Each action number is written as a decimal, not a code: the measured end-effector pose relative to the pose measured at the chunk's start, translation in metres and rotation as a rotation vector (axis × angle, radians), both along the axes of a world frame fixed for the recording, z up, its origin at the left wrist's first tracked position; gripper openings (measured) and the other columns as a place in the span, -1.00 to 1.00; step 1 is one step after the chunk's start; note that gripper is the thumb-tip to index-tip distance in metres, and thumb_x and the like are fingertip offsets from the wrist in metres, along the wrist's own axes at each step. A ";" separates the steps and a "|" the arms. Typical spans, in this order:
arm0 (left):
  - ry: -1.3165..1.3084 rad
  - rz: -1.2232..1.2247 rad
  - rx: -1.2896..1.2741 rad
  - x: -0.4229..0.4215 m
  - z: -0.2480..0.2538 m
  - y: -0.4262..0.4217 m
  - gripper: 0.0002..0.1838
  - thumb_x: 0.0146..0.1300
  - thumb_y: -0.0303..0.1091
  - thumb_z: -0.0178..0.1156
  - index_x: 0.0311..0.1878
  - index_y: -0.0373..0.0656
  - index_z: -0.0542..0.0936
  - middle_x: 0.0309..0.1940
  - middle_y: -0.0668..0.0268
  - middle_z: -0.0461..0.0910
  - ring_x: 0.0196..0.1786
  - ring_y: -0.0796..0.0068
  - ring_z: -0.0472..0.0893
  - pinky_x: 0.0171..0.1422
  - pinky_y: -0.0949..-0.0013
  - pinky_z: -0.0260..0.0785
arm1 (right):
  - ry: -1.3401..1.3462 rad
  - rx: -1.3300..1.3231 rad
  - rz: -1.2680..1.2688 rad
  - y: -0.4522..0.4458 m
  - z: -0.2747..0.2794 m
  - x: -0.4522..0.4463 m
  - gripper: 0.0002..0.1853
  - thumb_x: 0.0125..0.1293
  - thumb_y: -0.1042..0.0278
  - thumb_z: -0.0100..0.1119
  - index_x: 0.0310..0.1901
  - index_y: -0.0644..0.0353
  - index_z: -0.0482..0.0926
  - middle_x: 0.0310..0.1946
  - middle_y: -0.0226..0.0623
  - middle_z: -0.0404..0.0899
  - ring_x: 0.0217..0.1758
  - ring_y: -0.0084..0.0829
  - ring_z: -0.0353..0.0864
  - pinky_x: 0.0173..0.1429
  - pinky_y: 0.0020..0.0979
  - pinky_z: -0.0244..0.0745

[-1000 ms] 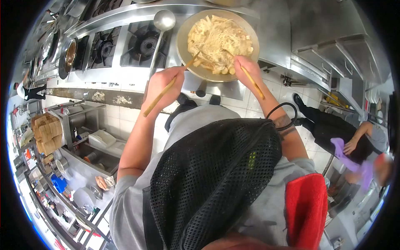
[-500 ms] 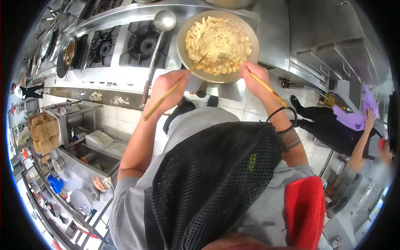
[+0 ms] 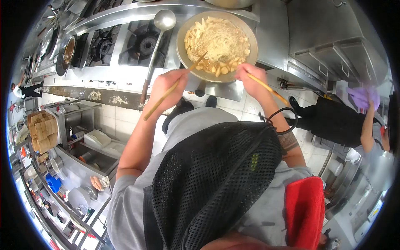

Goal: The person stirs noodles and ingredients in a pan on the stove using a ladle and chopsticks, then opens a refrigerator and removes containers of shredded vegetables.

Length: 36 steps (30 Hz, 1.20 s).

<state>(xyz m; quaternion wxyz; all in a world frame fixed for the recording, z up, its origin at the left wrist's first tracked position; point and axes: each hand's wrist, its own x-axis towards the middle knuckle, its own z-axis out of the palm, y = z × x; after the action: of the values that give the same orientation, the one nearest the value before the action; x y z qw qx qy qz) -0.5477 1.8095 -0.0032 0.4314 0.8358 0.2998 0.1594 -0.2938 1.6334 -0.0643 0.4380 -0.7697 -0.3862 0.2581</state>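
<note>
A wide metal pan (image 3: pixel 180 46) stands at the stove's front edge, holding thin noodles (image 3: pixel 223 46) in the middle and pale chunky pieces (image 3: pixel 223 68) around them. My left hand (image 3: pixel 170 88) is closed around a long wooden stick (image 3: pixel 160 104), whose tip reaches into the food at the pan's left side. Closed on a second wooden stick (image 3: pixel 268 88), my right hand (image 3: pixel 252 80) is by the pan's lower right rim; that stick's far tip is hidden or too blurred to make out. The pan's dark handle (image 3: pixel 201 88) points toward me between my hands.
Left of the pan, a long-handled ladle (image 3: pixel 164 20) lies across the stove by a burner (image 3: pixel 147 43). A steel cabinet (image 3: pixel 325 37) is at right. A co-worker (image 3: pixel 333 121) at right holds a purple cloth (image 3: pixel 362 98). A shelving counter (image 3: pixel 85 156) stands at left.
My right hand has shifted slightly left with its stick, and the noodles and pieces have moved a little in the pan. The co-worker's purple cloth is bunched up and moved.
</note>
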 end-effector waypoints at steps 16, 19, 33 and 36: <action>0.037 0.084 0.055 -0.013 -0.011 0.008 -0.68 0.51 -0.35 0.18 0.18 -0.30 0.71 -0.23 0.05 0.77 -0.22 0.35 0.77 -0.10 0.28 0.60 | 0.123 0.078 -0.061 0.059 -0.019 -0.009 -0.76 0.50 0.25 0.18 -0.07 0.22 0.74 -0.26 -0.01 0.75 -0.19 -0.05 0.76 -0.06 -0.22 0.61; 0.022 0.101 0.073 -0.009 -0.001 0.005 -0.74 0.45 -0.37 0.22 0.08 -0.26 0.75 -0.15 -0.09 0.76 -0.09 -0.07 0.77 0.02 0.14 0.62 | -0.100 0.024 0.110 0.061 -0.045 -0.004 -0.76 0.49 0.24 0.15 -0.10 0.21 0.73 -0.26 0.03 0.73 -0.18 -0.06 0.76 -0.07 -0.20 0.60; 0.065 0.177 0.027 -0.028 -0.003 0.000 -0.70 0.48 -0.34 0.20 0.14 -0.26 0.74 -0.16 -0.02 0.78 -0.13 0.13 0.79 0.03 0.20 0.61 | -0.201 -0.017 -0.006 0.061 -0.038 0.016 -0.80 0.47 0.33 0.16 -0.18 0.23 0.74 -0.42 0.02 0.71 -0.35 -0.02 0.77 -0.21 -0.14 0.61; 0.060 0.183 -0.014 -0.030 -0.008 0.000 -0.72 0.46 -0.33 0.22 0.11 -0.23 0.75 -0.12 -0.09 0.77 -0.08 -0.03 0.78 0.05 0.14 0.61 | -0.147 0.144 -0.036 0.069 -0.048 -0.003 -0.82 0.45 0.35 0.19 -0.23 0.23 0.73 -0.45 0.01 0.70 -0.37 -0.01 0.77 -0.23 -0.14 0.62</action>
<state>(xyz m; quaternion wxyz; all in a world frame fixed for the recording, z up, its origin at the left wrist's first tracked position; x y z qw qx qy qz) -0.5776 1.8099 -0.0117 0.4117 0.8062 0.3890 0.1708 -0.2970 1.7022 -0.1120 0.4672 -0.7600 -0.4208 0.1647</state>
